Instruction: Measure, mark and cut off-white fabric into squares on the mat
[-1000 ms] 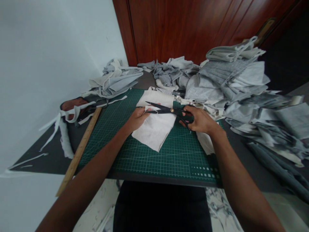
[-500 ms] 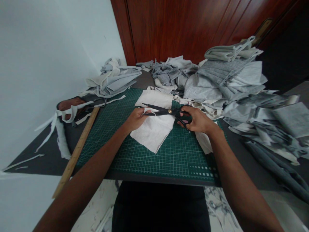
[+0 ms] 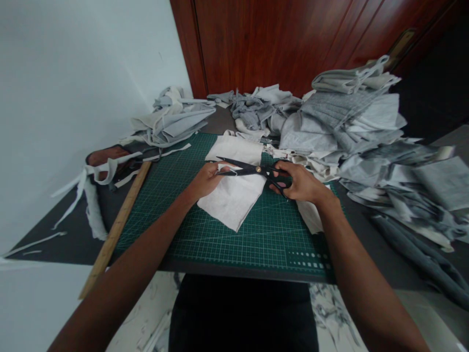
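Note:
Over the middle of the green cutting mat (image 3: pixel 205 249), my right hand (image 3: pixel 298 181) is closed around the handles of black scissors (image 3: pixel 240 168). Their blades are parted and point left toward my left hand (image 3: pixel 208 180). My left hand pinches a small white strip of fabric (image 3: pixel 224 168) beside the blade tips, and a thin end of it loops over the lower blade. Beneath the scissors lies a white fabric piece (image 3: pixel 234 203), with another cream piece (image 3: pixel 236 148) behind it. A further fabric scrap (image 3: pixel 310 215) rests partly under my right wrist.
A wooden ruler (image 3: pixel 120 225) lies along the mat's left side and juts past the table edge. Piles of grey and white fabric (image 3: pixel 340 115) stand at the back and right. Another fabric heap (image 3: pixel 172 120) sits back left by the wall, with loose strips (image 3: pixel 93 210) in front.
The view has shifted very slightly. Both hands, the scissors and the fabric keep nearly the same positions, with the blades still parted.

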{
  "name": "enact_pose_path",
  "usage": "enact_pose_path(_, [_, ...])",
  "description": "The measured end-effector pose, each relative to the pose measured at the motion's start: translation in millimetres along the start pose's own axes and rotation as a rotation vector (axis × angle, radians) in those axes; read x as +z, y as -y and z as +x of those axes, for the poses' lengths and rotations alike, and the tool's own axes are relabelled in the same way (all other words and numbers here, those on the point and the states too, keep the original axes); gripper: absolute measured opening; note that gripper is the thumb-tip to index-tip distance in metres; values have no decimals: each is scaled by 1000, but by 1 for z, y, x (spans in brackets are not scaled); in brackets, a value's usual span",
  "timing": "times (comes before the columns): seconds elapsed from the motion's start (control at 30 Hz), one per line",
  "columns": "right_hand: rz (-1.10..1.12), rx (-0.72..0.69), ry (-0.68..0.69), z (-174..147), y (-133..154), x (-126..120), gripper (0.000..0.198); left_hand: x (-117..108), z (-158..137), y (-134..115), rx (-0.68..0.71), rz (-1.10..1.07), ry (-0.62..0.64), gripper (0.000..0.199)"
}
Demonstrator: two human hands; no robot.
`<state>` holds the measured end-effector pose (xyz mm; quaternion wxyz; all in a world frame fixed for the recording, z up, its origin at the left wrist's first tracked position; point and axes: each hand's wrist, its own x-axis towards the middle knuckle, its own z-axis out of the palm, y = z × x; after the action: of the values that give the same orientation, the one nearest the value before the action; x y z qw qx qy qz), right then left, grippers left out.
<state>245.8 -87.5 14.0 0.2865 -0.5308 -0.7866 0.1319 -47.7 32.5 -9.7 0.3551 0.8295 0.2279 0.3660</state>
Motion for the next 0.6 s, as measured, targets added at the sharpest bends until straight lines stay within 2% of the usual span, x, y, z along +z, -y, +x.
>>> enact_pose_path(0.43, [17, 7, -2, 0, 3, -1, 24, 0, -1, 2, 13, 17, -27, 30])
enact_pose_path(0.6, [-29, 20, -5, -1, 0, -1, 24, 1, 0, 6, 74, 24, -44, 27])
